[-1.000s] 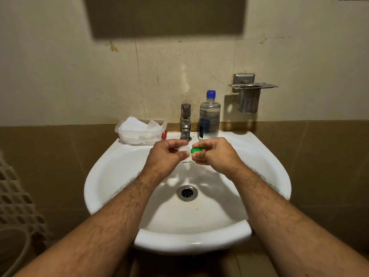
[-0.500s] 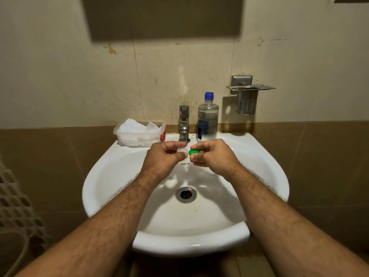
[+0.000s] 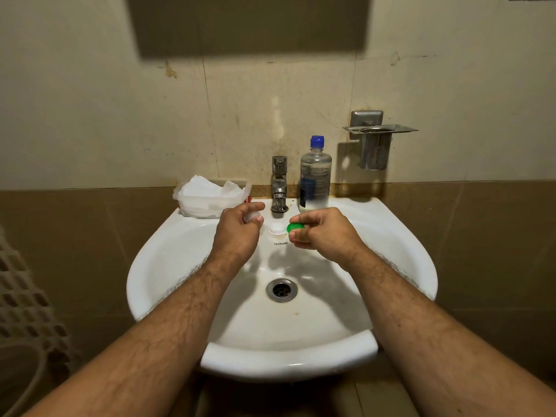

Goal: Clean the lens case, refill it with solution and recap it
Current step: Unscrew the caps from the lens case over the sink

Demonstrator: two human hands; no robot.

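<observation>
My right hand [image 3: 322, 233] pinches the lens case [image 3: 281, 229] over the back of the white sink [image 3: 168, 266]. The case's green cap [image 3: 295, 226] sits at my fingertips, and its white well is uncapped and sticks out to the left. My left hand [image 3: 237, 228] has drawn off to the left and holds the white cap [image 3: 252, 216] between thumb and fingers. The solution bottle [image 3: 315, 176], clear with a blue cap, stands upright on the sink ledge just behind my right hand.
A metal tap [image 3: 279, 185] rises at the middle of the ledge. A plastic tub of white tissues [image 3: 210, 195] sits at the back left. A steel holder [image 3: 376, 142] hangs on the wall to the right. The drain [image 3: 281, 290] lies below my hands.
My hands were together on the case; now the left hand has pulled away to the left with the white cap, leaving the white well uncovered.
</observation>
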